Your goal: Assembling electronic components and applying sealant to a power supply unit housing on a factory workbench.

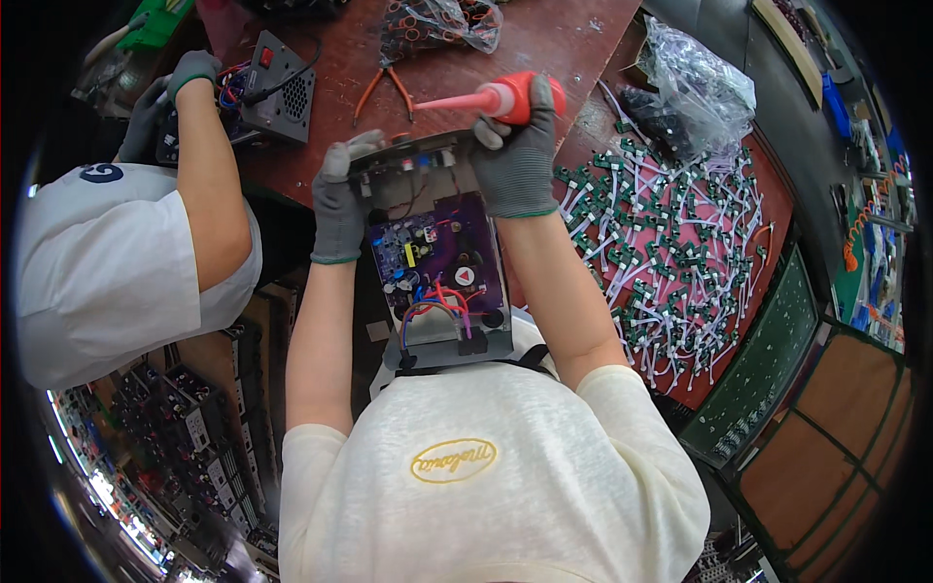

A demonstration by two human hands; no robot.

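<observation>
An open metal housing (498, 333) leans toward my body over the table's near edge, with a purple circuit board (442, 255) and red, blue and black wires inside. My left hand (340, 202), in a grey glove, grips the left end of its far panel (398, 163), fingers over the top edge. In my gloved right hand (522, 165) is a red squeeze bottle (520, 97), held sideways with its long nozzle pointing left. That hand also touches the panel's right end. Just beyond the nozzle lie orange-handled pliers (386, 94).
A heap of small green circuit boards (671, 262) with white cables covers the table's right side, below a clear plastic bag (700, 87). Another bag (442, 27) holds orange-ringed parts. At left, a co-worker's gloved hand (194, 76) is beside a metal box (282, 92) with a red switch.
</observation>
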